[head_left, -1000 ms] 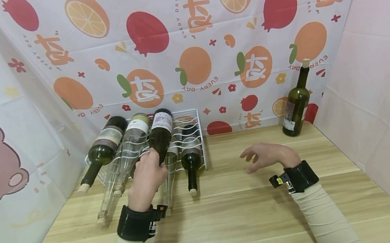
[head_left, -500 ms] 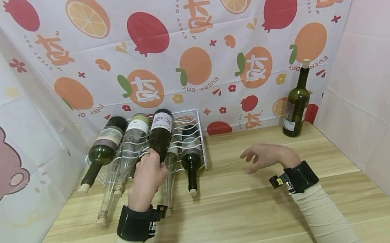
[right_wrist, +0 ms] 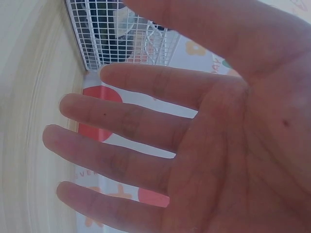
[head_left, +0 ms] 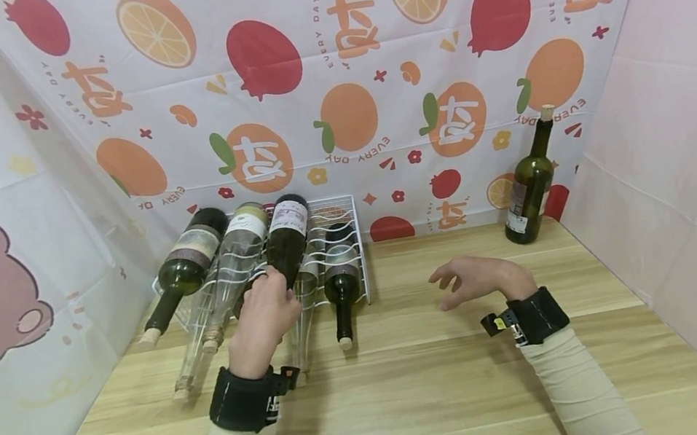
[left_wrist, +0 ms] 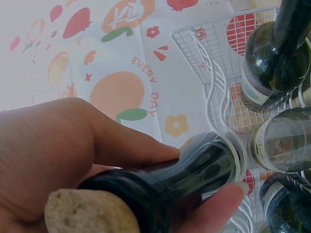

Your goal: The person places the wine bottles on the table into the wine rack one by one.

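My left hand (head_left: 264, 320) grips the neck of a dark green wine bottle (head_left: 288, 236) that lies sloping in the upper level of a white wire wine rack (head_left: 362, 252). In the left wrist view, the bottle's cork (left_wrist: 90, 213) points toward the camera, and the thumb and fingers sit either side of the dark neck. The palm hides part of the neck in the head view. Over the table to the right, my right hand (head_left: 479, 280) holds nothing; its fingers (right_wrist: 126, 116) are spread and relaxed in the right wrist view.
Several other corked bottles lie in the rack, including a dark one (head_left: 180, 273) at the left, a clear one (head_left: 238, 243) beside it and a green one (head_left: 341, 277) at the right. Another green bottle (head_left: 527, 194) stands upright at the back right, near the fruit-printed cloth (head_left: 400, 108).
The bottle under my left hand has turned slightly about its length, its label facing a little differently. Both hands stay in place.
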### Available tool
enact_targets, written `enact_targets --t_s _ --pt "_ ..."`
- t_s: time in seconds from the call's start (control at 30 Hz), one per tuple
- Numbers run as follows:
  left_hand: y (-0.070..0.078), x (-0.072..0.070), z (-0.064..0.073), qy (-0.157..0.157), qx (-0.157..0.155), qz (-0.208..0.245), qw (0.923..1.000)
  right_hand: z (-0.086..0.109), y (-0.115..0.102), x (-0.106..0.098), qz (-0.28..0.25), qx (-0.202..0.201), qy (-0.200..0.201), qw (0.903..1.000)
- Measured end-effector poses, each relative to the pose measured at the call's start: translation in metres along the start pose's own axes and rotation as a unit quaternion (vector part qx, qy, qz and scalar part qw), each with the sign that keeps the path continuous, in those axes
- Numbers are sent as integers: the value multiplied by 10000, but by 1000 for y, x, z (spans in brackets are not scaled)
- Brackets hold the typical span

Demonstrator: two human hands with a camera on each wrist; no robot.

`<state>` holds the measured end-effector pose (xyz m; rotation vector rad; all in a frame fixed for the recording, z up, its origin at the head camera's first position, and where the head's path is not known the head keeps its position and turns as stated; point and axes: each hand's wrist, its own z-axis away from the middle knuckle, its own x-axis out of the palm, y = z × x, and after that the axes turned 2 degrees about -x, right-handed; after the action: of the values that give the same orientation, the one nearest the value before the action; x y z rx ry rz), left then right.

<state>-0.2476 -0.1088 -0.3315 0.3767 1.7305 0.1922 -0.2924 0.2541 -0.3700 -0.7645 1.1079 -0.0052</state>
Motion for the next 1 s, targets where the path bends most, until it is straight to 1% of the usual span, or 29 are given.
enact_targets --t_s 0.23,0.47,0.57,0.87,1.0 --pt "1 -1 -1 -71 -33 -18 10000 0 0 0 14 -16 -31 10000" --pt "0 -1 -3 -370 -211 76 9991 0 1 0 10 3 -18 10000" --pt "0 -1 -4 -430 -251 111 9987 0 1 0 0 22 -20 10000" --pt "-1 -1 -5 -376 -261 141 9989 0 1 0 18 70 4 10000" --pt "-2 -2 -4 -425 -304 138 9985 0 1 0 18 73 20 10000"
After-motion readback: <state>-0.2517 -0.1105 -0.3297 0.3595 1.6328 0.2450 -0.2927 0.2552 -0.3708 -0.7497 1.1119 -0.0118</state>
